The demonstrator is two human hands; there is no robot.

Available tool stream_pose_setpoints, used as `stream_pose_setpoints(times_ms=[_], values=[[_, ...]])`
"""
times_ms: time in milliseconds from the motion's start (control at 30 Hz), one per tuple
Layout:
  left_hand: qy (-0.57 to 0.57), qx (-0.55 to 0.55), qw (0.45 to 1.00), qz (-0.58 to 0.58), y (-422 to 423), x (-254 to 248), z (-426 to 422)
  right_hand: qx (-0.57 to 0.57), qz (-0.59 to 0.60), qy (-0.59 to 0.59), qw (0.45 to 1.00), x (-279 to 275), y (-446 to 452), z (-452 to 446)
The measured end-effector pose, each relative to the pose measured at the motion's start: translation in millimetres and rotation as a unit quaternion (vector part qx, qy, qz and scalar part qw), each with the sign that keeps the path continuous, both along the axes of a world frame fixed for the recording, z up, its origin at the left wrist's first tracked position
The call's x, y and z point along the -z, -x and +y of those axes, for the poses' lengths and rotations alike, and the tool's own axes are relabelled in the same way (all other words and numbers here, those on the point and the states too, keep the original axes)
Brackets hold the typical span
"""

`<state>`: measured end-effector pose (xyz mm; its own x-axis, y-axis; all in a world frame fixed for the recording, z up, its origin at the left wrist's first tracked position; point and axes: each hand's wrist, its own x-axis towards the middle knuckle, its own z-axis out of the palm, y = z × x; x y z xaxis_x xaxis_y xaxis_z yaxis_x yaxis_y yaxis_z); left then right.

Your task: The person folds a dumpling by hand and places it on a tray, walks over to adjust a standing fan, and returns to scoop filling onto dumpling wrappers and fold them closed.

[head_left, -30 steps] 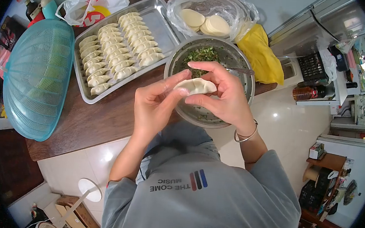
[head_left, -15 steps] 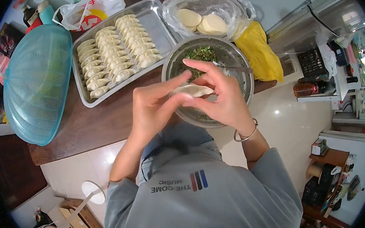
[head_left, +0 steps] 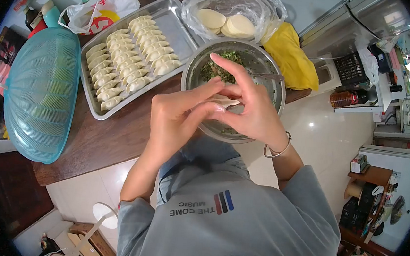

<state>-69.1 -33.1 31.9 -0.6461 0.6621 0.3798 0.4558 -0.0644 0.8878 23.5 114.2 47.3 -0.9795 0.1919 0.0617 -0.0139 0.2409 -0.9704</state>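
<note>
Between my two hands is a pale folded dumpling [head_left: 225, 102], held over the near part of a steel bowl [head_left: 187, 77]. My left hand [head_left: 182, 109] pinches its left part with thumb and forefinger, hiding much of it. The right end sits in the grip of my right hand [head_left: 254, 108], whose forefinger stretches up over the bowl. Green chopped filling [head_left: 230, 57] lies in the bowl, and the handle of a utensil [head_left: 268, 76] rests across its right side.
Left of the bowl, a metal tray [head_left: 184, 26] carries rows of finished dumplings [head_left: 123, 60]. Round wrappers [head_left: 240, 26] lie in a clear plastic bag behind the bowl. A yellow cloth [head_left: 294, 58] is at the right, a blue mesh cover [head_left: 39, 99] at the far left.
My left hand has shifted slightly right along the dumpling, covering more of it. The fingers of both hands are closer together, and less of the dumpling shows.
</note>
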Motion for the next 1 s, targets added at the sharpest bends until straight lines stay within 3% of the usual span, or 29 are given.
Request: stream_pose_setpoints(times_ms=[67,133,200,267,333,400,533,667,767,800,867,1000], values=[[-0.004,0.019,1.0,-0.013,0.2,-2.4,4.8,0.017,0.042,-0.088,0.995,1.1,1.2,0.9],[-0.025,0.047,0.997,0.058,1.4,2.4,10.0,0.017,0.033,-0.097,0.995,-1.6,0.8,0.8],[-0.026,0.044,0.997,0.058,1.9,6.2,10.0,0.02,0.024,-0.106,0.994,-2.5,-0.1,0.2],[-0.026,0.041,0.997,0.058,0.9,9.4,10.0,0.02,0.033,0.005,0.999,-2.4,-0.9,-1.4],[-0.017,0.019,0.994,0.109,-1.0,11.7,9.4,0.023,0.014,0.05,0.998,-1.6,-2.0,-1.4],[-0.013,0.027,0.997,0.073,-0.9,9.2,9.7,0.025,-0.005,0.095,0.995,-0.7,-2.8,-0.7],[0.026,0.055,0.998,0.006,-1.2,-6.4,13.6,0.024,0.008,0.046,0.999,2.1,-2.2,-0.5],[0.0,0.069,0.997,0.039,1.1,2.6,15.2,0.033,0.023,-0.01,0.999,2.2,-1.0,-4.3],[0.07,0.096,0.992,0.038,4.2,5.3,11.4,0.035,0.016,-0.035,0.999,0.2,-2.7,-2.9],[0.006,0.09,0.994,-0.054,4.3,5.6,11.3,0.034,0.016,-0.036,0.999,1.9,-2.3,-2.0],[-0.11,0.056,0.965,-0.232,3.9,3.1,10.1,0.041,0.008,0.123,0.992,7.2,-0.2,0.8],[-0.119,-0.011,0.957,-0.263,1.0,24.6,-1.4,0.067,0.028,0.176,0.982,5.6,6.8,6.2]])
